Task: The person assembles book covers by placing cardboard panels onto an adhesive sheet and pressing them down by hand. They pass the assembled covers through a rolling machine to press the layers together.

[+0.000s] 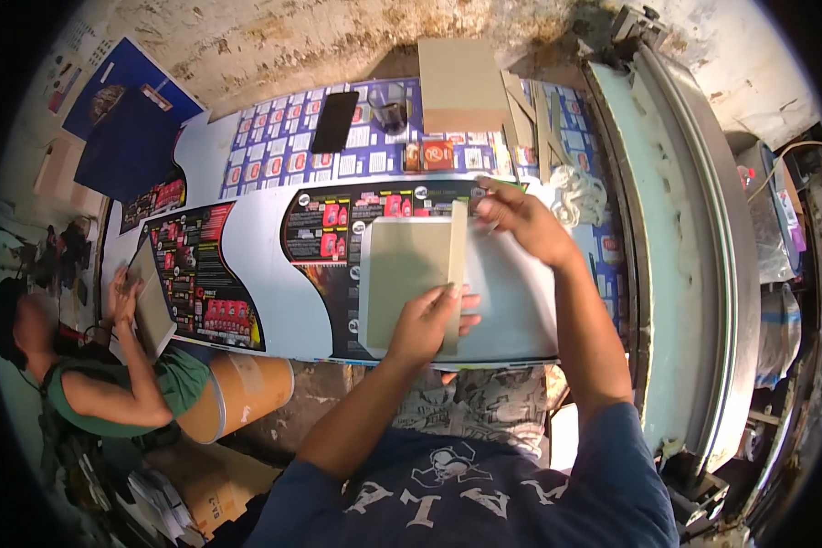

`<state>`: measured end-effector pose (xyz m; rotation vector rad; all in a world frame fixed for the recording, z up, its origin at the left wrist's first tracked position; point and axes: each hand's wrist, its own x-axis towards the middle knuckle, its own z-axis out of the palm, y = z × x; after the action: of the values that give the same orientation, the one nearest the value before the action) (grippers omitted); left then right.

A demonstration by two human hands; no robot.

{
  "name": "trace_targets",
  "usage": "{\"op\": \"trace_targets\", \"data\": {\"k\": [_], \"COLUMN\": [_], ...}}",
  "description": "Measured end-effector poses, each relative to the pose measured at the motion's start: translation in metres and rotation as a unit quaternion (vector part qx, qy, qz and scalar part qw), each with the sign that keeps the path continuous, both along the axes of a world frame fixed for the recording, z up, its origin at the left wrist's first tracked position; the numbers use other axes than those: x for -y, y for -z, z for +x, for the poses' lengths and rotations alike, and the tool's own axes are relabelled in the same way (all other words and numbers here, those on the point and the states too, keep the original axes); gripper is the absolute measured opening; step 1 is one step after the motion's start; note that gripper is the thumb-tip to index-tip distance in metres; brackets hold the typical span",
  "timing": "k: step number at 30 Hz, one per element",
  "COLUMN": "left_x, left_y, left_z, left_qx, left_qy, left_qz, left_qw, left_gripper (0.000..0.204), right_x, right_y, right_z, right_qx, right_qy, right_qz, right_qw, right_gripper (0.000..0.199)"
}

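Observation:
A grey-beige rectangular board (406, 265) lies on a pale sheet, on top of black printed paper (312, 219). Along the board's right edge runs a narrow strip of board (460, 224). My left hand (426, 321) grips this strip near its lower end, thumb on top and fingers showing past its right side. Close to the strip's upper end, my right hand (518, 217) is raised with bent fingers apart; I see nothing held in it. To the right of the strip, a pale, glossy sheet area (518, 301) lies under my right forearm.
Behind stand a block of stacked boards (461, 82), a dark phone (335, 122), a glass (389, 111), loose strips (541, 128) and white cloth (577, 194). A long metal cutter (694, 247) borders the right. At left, a co-worker (110, 384) handles a board beside a brown drum (247, 393).

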<state>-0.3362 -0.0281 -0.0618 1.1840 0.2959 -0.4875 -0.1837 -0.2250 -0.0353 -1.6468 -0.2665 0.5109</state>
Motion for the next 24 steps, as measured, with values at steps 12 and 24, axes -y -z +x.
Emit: {"op": "trace_targets", "data": {"k": [12, 24], "left_x": [-0.028, -0.036], "left_y": [0.032, 0.043], "left_z": [0.016, 0.007], "left_qx": [0.383, 0.374], "left_qy": [0.174, 0.246], "left_qz": [0.500, 0.529], "left_qw": [0.757, 0.721], "left_gripper": [0.092, 0.101], "right_x": [-0.013, -0.025], "right_y": [0.031, 0.052], "right_z": [-0.029, -0.033], "right_qx": [-0.051, -0.039], "right_qy": [0.074, 0.091], "right_qz": [-0.020, -0.043], "right_qw": [0.996, 0.994], "right_gripper": [0.051, 0.051]}}
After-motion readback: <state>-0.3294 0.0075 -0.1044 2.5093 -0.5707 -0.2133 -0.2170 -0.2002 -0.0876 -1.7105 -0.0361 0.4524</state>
